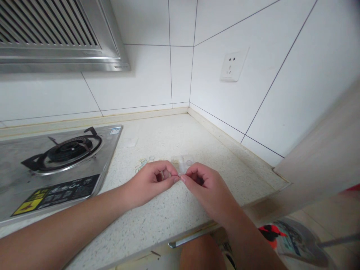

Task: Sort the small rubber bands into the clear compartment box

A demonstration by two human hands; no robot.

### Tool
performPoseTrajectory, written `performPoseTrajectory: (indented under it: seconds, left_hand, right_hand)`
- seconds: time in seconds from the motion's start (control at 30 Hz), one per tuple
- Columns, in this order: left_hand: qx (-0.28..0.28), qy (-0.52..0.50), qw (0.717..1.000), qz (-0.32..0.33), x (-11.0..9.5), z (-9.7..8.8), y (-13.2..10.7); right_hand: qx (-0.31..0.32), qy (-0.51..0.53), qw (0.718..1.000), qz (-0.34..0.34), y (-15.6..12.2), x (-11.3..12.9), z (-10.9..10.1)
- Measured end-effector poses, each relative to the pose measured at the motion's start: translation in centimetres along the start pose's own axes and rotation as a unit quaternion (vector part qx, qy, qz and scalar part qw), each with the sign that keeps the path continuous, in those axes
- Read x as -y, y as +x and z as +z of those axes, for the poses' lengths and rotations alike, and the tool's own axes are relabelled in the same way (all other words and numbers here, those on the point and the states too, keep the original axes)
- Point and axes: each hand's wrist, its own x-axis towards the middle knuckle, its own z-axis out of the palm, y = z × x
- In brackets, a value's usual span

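Over the speckled countertop (168, 215), my left hand (153, 182) and my right hand (206, 187) meet fingertip to fingertip. Each pinches with thumb and index finger at one tiny pale thing (180, 175), too small and too covered by the fingertips to name. Just behind the left hand lies a loose cluster of small thin rings (142, 164) in greenish and yellowish tones, with a few single ones beside it. A clear plastic bag (184, 161) rests flat behind the fingertips, with small ring shapes showing in it; its near edge is partly hidden by the hands.
A gas stove (108, 165) with a black burner (73, 150) is on the left, under a metal range hood (118, 56). White tiled walls meet at the back corner, with a socket (234, 66) on the right. A transparent bag (295, 240) stands below, right.
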Motion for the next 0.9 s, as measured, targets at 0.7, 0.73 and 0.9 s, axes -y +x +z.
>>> performPoseTrajectory:
  seconds: [0.7, 0.73, 0.9]
  left_hand:
    - [-0.034, -0.009, 0.999, 0.017, -0.8, 0.0, 0.1]
    - [-0.039, -0.014, 0.999, 0.019, -0.7, 0.0, 0.2]
    - [-0.069, -0.028, 0.997, 0.024, -0.5, 0.0, 0.3]
  right_hand:
    - [-0.092, 0.087, 0.992, 0.010, 0.7, 0.3, -1.2]
    - [-0.106, 0.084, 0.991, 0.010, 1.0, 0.6, -1.7]
    - [-0.150, -0.021, 0.988, -0.041, 3.6, 0.5, -4.0]
